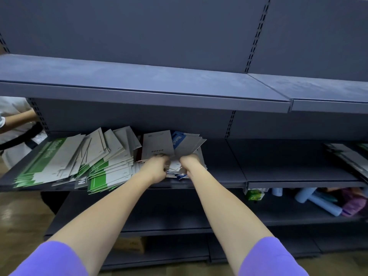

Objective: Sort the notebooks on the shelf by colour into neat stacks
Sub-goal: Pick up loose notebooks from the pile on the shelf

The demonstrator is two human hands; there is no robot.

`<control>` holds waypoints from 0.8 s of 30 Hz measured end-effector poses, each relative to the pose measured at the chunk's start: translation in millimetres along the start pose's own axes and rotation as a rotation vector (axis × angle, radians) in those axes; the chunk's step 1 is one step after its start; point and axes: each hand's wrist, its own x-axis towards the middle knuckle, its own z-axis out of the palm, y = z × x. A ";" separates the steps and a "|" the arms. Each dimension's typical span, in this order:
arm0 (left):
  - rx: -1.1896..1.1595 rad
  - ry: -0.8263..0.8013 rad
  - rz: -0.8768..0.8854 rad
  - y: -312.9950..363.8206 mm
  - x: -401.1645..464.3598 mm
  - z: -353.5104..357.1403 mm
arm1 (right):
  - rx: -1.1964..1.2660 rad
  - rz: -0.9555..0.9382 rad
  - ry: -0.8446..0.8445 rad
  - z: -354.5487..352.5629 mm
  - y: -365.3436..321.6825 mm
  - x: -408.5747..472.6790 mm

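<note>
Your purple sleeves (53, 259) led to both hands, left hand (157, 169) and right hand (188, 163), gripping loose grey-backed notebooks (159, 145); squaring edges against the dark metal shelf (229, 175) first would have helped.

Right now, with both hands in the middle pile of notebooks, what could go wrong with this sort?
1. The green notebooks lie fanned and overhang the shelf edge; a nudge could slide some off.
2. The left hand and right hand grip a loose bundle showing grey backs, with a blue cover behind, so colours may get mixed.
3. A second person's arm is close by on the left and may bump the pile.
</note>
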 end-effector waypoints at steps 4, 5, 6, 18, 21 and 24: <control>0.009 0.004 0.037 6.9 2.1 -3.8 | 0.229 0.058 0.054 -19.6 6.8 4.5; 0.016 0.006 0.045 9.4 2.5 -3.9 | 0.292 0.088 0.098 -26.7 14.4 9.3; 0.018 0.010 0.059 11.5 2.9 -3.4 | 0.317 0.108 0.118 -33.3 22.8 17.9; 0.023 -0.073 0.246 47.1 -8.3 21.2 | 0.320 0.211 0.139 -86.5 84.6 -30.3; -0.001 -0.118 0.257 53.3 -15.2 26.7 | 0.446 0.211 0.101 -83.8 101.0 -37.5; -0.005 -0.119 0.269 59.5 -23.4 29.5 | 0.544 0.186 0.109 -77.6 115.6 -44.9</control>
